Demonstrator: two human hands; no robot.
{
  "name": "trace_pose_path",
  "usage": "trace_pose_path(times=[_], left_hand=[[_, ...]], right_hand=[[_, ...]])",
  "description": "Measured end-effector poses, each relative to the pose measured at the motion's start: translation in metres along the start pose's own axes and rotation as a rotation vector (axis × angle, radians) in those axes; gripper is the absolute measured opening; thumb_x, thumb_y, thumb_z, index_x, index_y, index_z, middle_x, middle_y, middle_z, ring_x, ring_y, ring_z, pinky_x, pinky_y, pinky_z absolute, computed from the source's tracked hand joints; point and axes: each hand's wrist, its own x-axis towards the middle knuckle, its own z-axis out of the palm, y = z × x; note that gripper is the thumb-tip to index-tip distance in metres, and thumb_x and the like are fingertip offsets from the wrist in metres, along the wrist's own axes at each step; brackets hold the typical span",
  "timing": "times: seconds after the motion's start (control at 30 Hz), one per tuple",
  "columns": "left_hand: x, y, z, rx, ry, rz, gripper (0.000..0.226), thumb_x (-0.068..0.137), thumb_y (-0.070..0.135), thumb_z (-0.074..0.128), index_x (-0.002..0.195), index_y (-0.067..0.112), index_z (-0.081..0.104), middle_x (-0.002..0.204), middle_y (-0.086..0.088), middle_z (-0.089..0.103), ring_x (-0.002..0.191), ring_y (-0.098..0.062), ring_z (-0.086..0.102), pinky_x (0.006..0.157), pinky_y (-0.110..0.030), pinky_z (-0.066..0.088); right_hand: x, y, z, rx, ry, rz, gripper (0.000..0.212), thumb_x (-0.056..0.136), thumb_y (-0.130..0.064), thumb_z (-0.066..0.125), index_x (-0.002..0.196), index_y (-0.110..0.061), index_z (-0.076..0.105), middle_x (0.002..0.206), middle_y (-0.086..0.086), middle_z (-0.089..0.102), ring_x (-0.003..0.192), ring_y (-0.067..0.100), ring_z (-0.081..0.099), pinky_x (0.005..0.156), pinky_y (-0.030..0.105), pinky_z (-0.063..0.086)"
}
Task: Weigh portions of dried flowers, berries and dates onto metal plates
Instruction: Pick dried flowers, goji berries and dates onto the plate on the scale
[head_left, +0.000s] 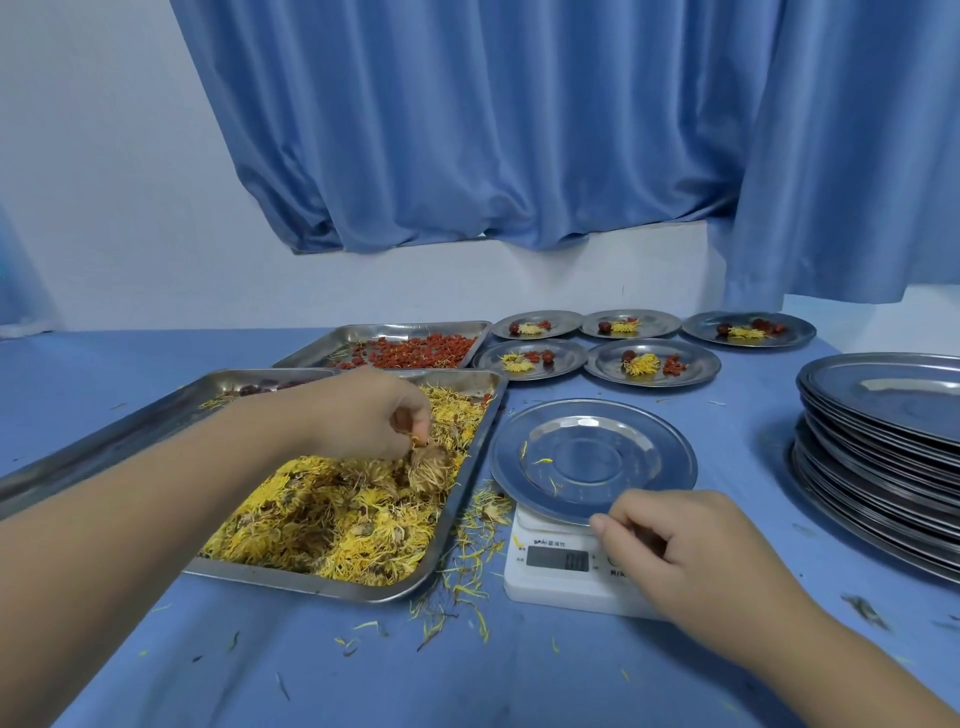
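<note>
Left hand (384, 421): pinches one dried flower head (428, 465) over the flower tray (332, 587), to take a portion.
Right hand (675, 540): fingers curled at the empty plate's near rim, probably steadying it; actual grip cannot be told.
Empty plate (592, 457): rests on the scale (545, 587) just beside the tray, keeping transfers short.
Filled plates (706, 364): five, parked at the table's (519, 675) back.

Both bare hands out, one on each side of the kitchen scale (561, 577).
The left forearm reaches in from the left of the scale; the left hand (374, 415) is knuckles up, its fingertips bunched downward, pinching a dried flower head (428, 465). The right forearm comes in from the scale's near right; the right hand (685, 540) hangs over the scale's front right corner, fingers curled under, thumb stretched out to the left. What the curled fingertips touch is hidden.
</note>
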Motion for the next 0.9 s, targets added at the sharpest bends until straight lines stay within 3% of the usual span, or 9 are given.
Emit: trace_pose_path(times=[0.1, 0.17, 0.27, 0.4, 0.53, 0.63, 0.7, 0.8, 0.9], left_hand=[[-0.005, -0.001, -0.008, -0.141, 0.038, 0.001, 0.026, 0.086, 0.007, 0.064, 0.082, 0.033, 0.066, 0.064, 0.024, 0.063, 0.054, 0.007, 0.054, 0.051, -0.010, 0.041], [-0.007, 0.001, -0.013, -0.240, 0.060, 0.003, 0.026, 0.087, 0.012, 0.066, 0.078, 0.036, 0.066, 0.071, 0.013, 0.068, 0.060, 0.002, 0.058, 0.058, -0.018, 0.049], [-0.002, 0.013, -0.014, -0.349, 0.087, 0.022, 0.022, 0.086, 0.017, 0.068, 0.077, 0.037, 0.067, 0.081, 0.005, 0.071, 0.074, -0.012, 0.066, 0.081, -0.038, 0.056], [0.022, 0.043, -0.004, -0.379, 0.084, 0.045, 0.015, 0.085, 0.018, 0.067, 0.082, 0.032, 0.068, 0.088, 0.004, 0.072, 0.088, -0.020, 0.069, 0.089, -0.045, 0.056], [0.056, 0.071, 0.020, -0.380, 0.043, 0.056, 0.013, 0.086, 0.014, 0.064, 0.089, 0.026, 0.068, 0.089, 0.001, 0.072, 0.080, -0.013, 0.066, 0.083, -0.038, 0.054], [0.075, 0.085, 0.037, -0.359, 0.044, 0.056, 0.013, 0.087, 0.014, 0.063, 0.091, 0.025, 0.069, 0.080, 0.011, 0.066, 0.067, 0.004, 0.059, 0.063, -0.015, 0.047], [0.081, 0.088, 0.043, -0.345, 0.054, 0.055, 0.012, 0.088, 0.016, 0.063, 0.092, 0.025, 0.070, 0.078, 0.017, 0.062, 0.060, 0.012, 0.055, 0.054, -0.006, 0.040], [0.080, 0.084, 0.043, -0.345, 0.073, 0.055, 0.011, 0.090, 0.023, 0.062, 0.095, 0.028, 0.071, 0.084, 0.019, 0.062, 0.069, 0.011, 0.056, 0.062, -0.013, 0.040], [0.072, 0.077, 0.036, -0.388, 0.082, 0.052, 0.013, 0.093, 0.029, 0.060, 0.100, 0.030, 0.072, 0.102, 0.015, 0.066, 0.095, 0.000, 0.062, 0.083, -0.024, 0.047]], right_hand=[[0.000, -0.001, -0.001, 0.005, 0.007, 0.001, 0.039, 0.086, -0.043, 0.052, 0.056, -0.021, 0.038, 0.054, -0.004, 0.045, 0.053, 0.015, 0.041, 0.050, 0.030, 0.033], [0.000, -0.001, -0.001, 0.009, 0.016, 0.006, 0.040, 0.086, -0.042, 0.053, 0.054, -0.025, 0.036, 0.053, -0.006, 0.044, 0.052, 0.014, 0.040, 0.049, 0.029, 0.032], [0.002, 0.000, -0.004, 0.020, 0.043, 0.022, 0.040, 0.086, -0.039, 0.055, 0.053, -0.029, 0.035, 0.052, -0.007, 0.045, 0.052, 0.013, 0.041, 0.050, 0.029, 0.032], [0.003, 0.003, -0.008, 0.024, 0.067, 0.046, 0.036, 0.086, -0.039, 0.054, 0.054, -0.026, 0.042, 0.053, -0.004, 0.048, 0.055, 0.015, 0.046, 0.052, 0.030, 0.037], [0.003, 0.005, -0.010, 0.026, 0.072, 0.041, 0.037, 0.087, -0.039, 0.054, 0.056, -0.022, 0.044, 0.053, -0.001, 0.050, 0.053, 0.016, 0.046, 0.052, 0.033, 0.040], [0.003, 0.006, -0.010, 0.029, 0.083, 0.037, 0.036, 0.086, -0.040, 0.052, 0.057, -0.021, 0.045, 0.051, -0.001, 0.049, 0.054, 0.017, 0.047, 0.052, 0.035, 0.041], [0.003, 0.006, -0.010, 0.032, 0.087, 0.032, 0.035, 0.086, -0.041, 0.052, 0.057, -0.022, 0.045, 0.052, -0.001, 0.049, 0.054, 0.017, 0.047, 0.052, 0.035, 0.041], [0.003, 0.005, -0.009, 0.030, 0.086, 0.018, 0.035, 0.087, -0.040, 0.053, 0.058, -0.023, 0.045, 0.052, -0.003, 0.048, 0.054, 0.016, 0.047, 0.052, 0.034, 0.040], [0.003, 0.004, -0.007, 0.031, 0.079, 0.012, 0.036, 0.088, -0.038, 0.054, 0.058, -0.021, 0.045, 0.050, -0.002, 0.046, 0.054, 0.016, 0.046, 0.053, 0.036, 0.041]])
